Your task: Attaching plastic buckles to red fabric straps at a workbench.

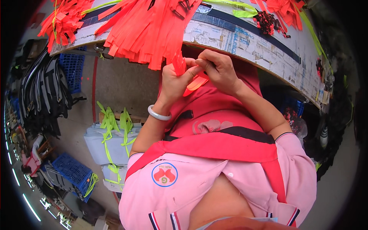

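My left hand [174, 78] and my right hand [219, 69] meet just below the worn white table's edge [245, 42], over my red apron. Both pinch the same orange-red strap [195, 82]: the left thumb and fingers hold its upright folded part, the right fingertips press on it from the right, and a loose end curls down between the palms. A pale bangle [158, 114] circles my left wrist. A heap of the same orange-red straps [149, 28] hangs over the table edge right above my hands.
More orange straps [63, 21] lie at the table's left end and some at the right [283, 9], beside small black buckles [270, 21]. Lime-green straps [111, 124] drape over grey boxes on the floor. Blue crates [73, 172] and black strap bundles [42, 92] stand left.
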### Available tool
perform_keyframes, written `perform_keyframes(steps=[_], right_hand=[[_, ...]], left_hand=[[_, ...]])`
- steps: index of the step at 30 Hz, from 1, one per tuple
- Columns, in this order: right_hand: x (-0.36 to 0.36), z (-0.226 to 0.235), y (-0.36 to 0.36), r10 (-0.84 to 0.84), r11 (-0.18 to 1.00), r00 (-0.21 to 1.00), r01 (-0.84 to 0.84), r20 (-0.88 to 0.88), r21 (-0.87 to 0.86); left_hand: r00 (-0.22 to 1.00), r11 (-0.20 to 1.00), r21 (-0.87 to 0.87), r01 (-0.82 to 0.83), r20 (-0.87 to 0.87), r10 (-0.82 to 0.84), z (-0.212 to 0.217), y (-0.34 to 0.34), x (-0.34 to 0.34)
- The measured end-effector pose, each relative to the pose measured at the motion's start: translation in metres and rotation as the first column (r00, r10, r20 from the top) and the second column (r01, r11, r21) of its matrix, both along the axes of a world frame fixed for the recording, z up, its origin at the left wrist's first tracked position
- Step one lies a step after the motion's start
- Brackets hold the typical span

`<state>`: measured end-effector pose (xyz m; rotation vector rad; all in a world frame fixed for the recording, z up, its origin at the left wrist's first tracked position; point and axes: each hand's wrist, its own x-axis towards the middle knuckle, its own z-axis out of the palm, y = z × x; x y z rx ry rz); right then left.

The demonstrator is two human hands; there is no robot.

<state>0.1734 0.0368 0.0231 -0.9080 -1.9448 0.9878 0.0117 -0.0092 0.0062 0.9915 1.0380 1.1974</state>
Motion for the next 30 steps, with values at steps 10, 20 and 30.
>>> perform_keyframes(steps=[10, 20, 30], right_hand=[[-0.002, 0.012, 0.009, 0.123, 0.848, 0.988, -0.151, -0.088, -0.508], [0.008, -0.018, -0.016, 0.098, 0.941, 0.993, -0.113, -0.064, -0.319], [0.002, -0.04, -0.044, 0.276, 0.886, 0.961, -0.261, -0.016, -0.384]], left_hand=[[0.975, 0.987, -0.02, -0.161, 0.155, 0.162, -0.015, 0.006, -0.002], [0.99, 0.994, -0.006, -0.113, 0.084, 0.113, -0.025, -0.007, 0.01], [0.972, 0.978, 0.013, -0.209, 0.112, 0.206, -0.009, 0.004, 0.002]])
